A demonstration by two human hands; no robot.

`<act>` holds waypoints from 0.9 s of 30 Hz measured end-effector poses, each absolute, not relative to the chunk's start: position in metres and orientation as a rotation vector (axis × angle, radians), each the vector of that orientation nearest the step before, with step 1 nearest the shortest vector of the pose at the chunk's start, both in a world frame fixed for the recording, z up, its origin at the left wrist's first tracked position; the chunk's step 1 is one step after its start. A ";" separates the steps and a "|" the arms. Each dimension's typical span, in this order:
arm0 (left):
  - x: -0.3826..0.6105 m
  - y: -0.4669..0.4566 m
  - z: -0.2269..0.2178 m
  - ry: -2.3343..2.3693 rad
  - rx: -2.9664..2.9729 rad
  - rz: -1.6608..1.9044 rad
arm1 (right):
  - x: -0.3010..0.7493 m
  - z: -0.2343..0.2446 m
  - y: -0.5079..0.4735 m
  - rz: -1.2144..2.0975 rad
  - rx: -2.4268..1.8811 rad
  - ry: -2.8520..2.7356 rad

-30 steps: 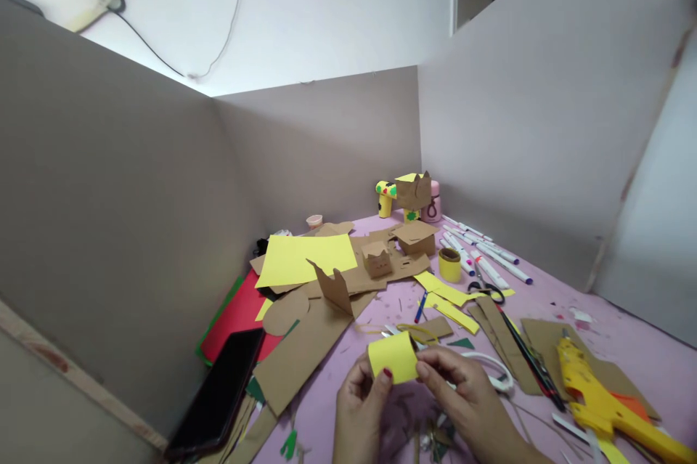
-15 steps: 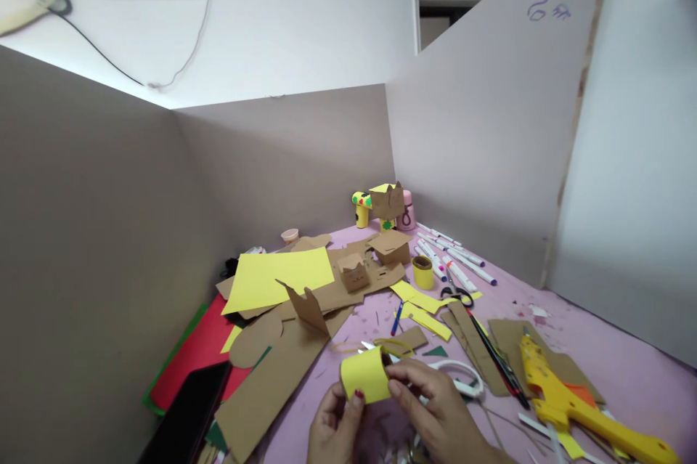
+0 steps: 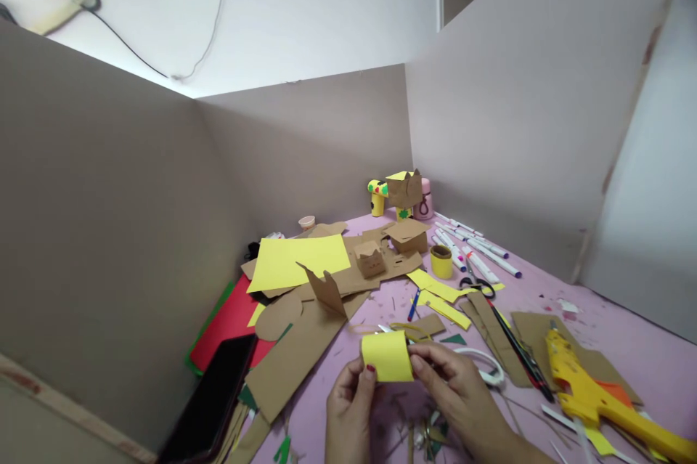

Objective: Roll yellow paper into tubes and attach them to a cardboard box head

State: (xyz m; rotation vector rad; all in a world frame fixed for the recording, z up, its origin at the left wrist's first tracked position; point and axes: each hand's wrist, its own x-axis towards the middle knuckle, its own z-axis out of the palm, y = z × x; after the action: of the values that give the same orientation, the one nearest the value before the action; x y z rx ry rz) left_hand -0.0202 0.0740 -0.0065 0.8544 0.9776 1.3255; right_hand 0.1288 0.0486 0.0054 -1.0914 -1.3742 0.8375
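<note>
A short cardboard tube wrapped in yellow paper lies on its side between my two hands, above the pink table. My left hand closes on its left end, with the thumb against the front. At the right end, the fingers of my right hand pinch the rim, partly hiding it. Just behind the tube are the white-handled scissors, partly covered by my right hand. Scraps and small bits lie below my hands.
A yellow hot glue gun lies at right on cardboard. Another yellow-covered ring, black scissors and several markers lie farther back. At left are cardboard pieces, a yellow sheet and a black phone. Grey partitions surround the table.
The view has shifted, so the scene sits farther right. The tube has turned slightly, showing less of its right-hand opening. Both hands keep hold of it.
</note>
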 end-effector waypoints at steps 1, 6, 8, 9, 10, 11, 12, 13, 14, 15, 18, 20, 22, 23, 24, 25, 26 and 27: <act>-0.020 0.073 -0.005 0.996 0.882 1.323 | 0.128 0.006 0.049 0.860 -1.080 -1.356; -0.022 0.072 -0.003 1.036 1.044 1.352 | 0.127 0.005 0.049 0.989 -1.039 -1.254; -0.023 0.072 -0.006 1.036 1.114 1.378 | 0.127 0.002 0.050 1.021 -1.044 -1.212; -0.023 0.071 -0.007 1.039 1.146 1.394 | 0.128 0.000 0.050 1.036 -1.050 -1.185; -0.023 0.070 -0.008 1.043 1.176 1.412 | 0.128 -0.002 0.051 1.061 -1.052 -1.154; -0.023 0.069 -0.009 1.044 1.204 1.429 | 0.129 -0.004 0.053 1.099 -1.050 -1.119; -0.023 0.068 -0.010 1.043 1.230 1.443 | 0.130 -0.007 0.054 1.144 -1.044 -1.079; -0.023 0.067 -0.009 1.038 1.253 1.454 | 0.130 -0.009 0.056 1.194 -1.036 -1.039; -0.023 0.065 -0.008 1.033 1.274 1.458 | 0.131 -0.011 0.057 1.244 -1.027 -0.990; -0.023 0.064 -0.007 1.029 1.295 1.451 | 0.131 -0.012 0.059 1.287 -1.021 -0.934; -0.023 0.058 -0.001 1.024 1.340 1.412 | 0.131 -0.011 0.062 1.352 -1.010 -0.794; -0.022 0.056 0.003 1.030 1.362 1.431 | 0.130 -0.009 0.062 1.369 -1.001 -0.768; -0.022 0.055 0.006 1.050 1.397 1.455 | 0.129 -0.008 0.062 1.378 -0.985 -0.770; -0.022 0.055 0.007 1.060 1.413 1.452 | 0.129 -0.008 0.062 1.380 -0.978 -0.773; -0.022 0.055 0.007 1.066 1.429 1.432 | 0.129 -0.008 0.062 1.380 -0.971 -0.776; -0.023 0.056 0.007 1.071 1.442 1.413 | 0.129 -0.008 0.062 1.378 -0.968 -0.777; -0.024 0.057 0.007 1.080 1.450 1.404 | 0.129 -0.008 0.062 1.375 -0.970 -0.776; -0.025 0.058 0.007 1.093 1.460 1.406 | 0.129 -0.008 0.062 1.373 -0.973 -0.779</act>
State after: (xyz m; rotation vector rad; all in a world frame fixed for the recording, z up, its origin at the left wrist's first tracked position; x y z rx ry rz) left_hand -0.0247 0.0576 0.0066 1.4599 1.0932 1.4058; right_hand 0.1291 0.0615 -0.0077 -0.9730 -0.7794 1.3733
